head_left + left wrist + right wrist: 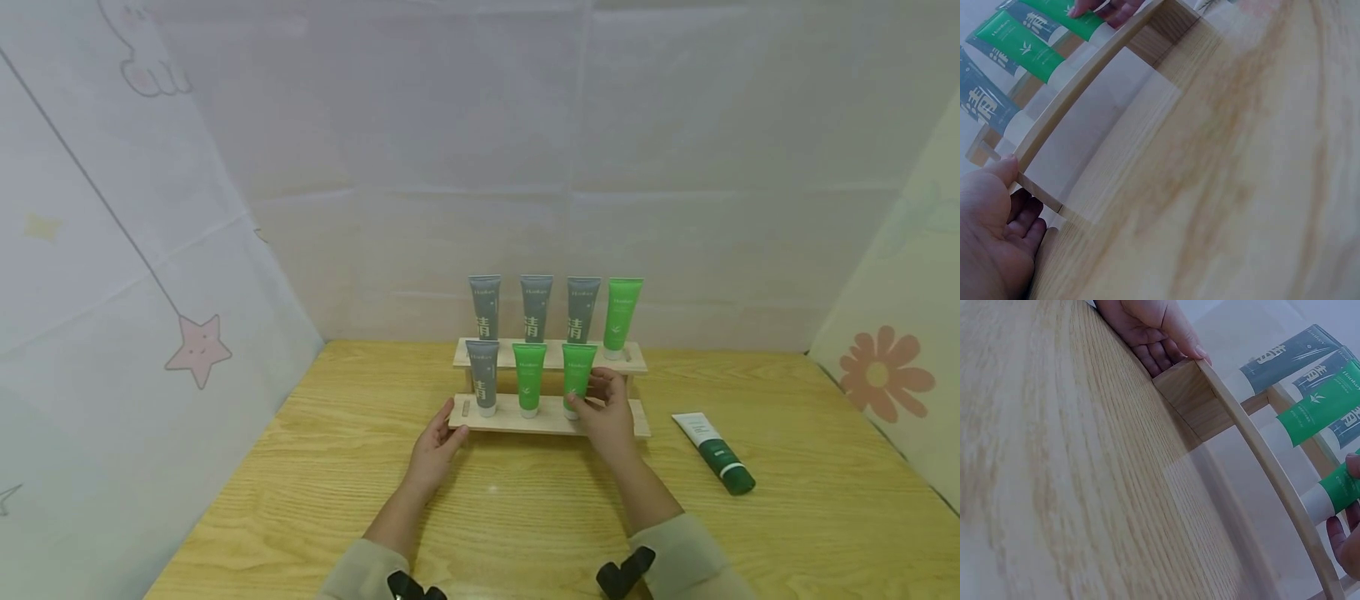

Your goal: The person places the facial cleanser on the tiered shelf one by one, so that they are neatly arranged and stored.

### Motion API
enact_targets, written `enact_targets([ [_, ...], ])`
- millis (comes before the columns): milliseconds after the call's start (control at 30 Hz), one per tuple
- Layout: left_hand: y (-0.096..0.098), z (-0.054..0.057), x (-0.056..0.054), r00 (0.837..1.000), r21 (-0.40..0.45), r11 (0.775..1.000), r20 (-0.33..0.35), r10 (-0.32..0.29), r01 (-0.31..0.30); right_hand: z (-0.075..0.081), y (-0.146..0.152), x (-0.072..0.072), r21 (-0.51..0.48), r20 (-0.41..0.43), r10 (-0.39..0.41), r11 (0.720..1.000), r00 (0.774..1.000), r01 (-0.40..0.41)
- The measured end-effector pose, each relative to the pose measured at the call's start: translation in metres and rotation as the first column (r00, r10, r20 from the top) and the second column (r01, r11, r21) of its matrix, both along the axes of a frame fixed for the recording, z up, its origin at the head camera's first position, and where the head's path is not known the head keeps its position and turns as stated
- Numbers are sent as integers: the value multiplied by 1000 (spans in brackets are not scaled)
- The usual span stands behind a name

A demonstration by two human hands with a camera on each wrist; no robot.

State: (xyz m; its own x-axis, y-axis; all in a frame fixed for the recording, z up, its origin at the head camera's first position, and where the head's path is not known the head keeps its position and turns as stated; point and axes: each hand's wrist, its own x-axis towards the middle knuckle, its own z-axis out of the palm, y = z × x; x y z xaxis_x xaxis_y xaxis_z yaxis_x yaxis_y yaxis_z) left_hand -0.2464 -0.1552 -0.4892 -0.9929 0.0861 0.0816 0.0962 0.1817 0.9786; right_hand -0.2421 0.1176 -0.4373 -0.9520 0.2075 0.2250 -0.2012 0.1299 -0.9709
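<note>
A two-tier wooden rack (551, 422) bears upright squeeze tubes. My left hand (432, 454) holds the left end of its lower shelf, thumb at the front corner and fingers curled by the side, as the left wrist view shows. My right hand (609, 417) pinches the rightmost green tube (577, 367) on the lower shelf between thumb and fingers; its white cap is down at the board. Left of it stand another green tube (529, 375) and a grey tube (483, 371). On the upper shelf are three grey tubes (536, 304) and one green tube (621, 312).
A white and dark green tube (716, 454) lies on the wood-grain table (300, 500) to the right of the rack. A pale cloth backdrop (450, 167) rises behind the table, with printed cloth at both sides.
</note>
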Motion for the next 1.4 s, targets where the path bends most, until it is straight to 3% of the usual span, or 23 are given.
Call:
enact_targets([
  [167,0,1,1,1000,-5,1000,3,5,-5,2,3,0,-16,41,23,1000,999,-22],
  [667,1,2,1,1000,-7,1000,-5,-3,3,2,29,7,-35,34,-13,999,999,15],
  [967,0,1,1,1000,-6,1000,-4,1,-1,-33,69,-11,3,47,20,1000,999,-20],
  [1033,0,1,0,1000,-9,1000,-6,-1,1,-28,74,-7,11,74,18,1000,997,-19],
  [1233,0,0,0,1000,-8,1000,5,-3,3,6,82,17,91,188,-1,996,982,-17],
  [1400,0,0,0,1000,-2,1000,16,-3,3,13,97,25,158,216,9,987,976,-44],
])
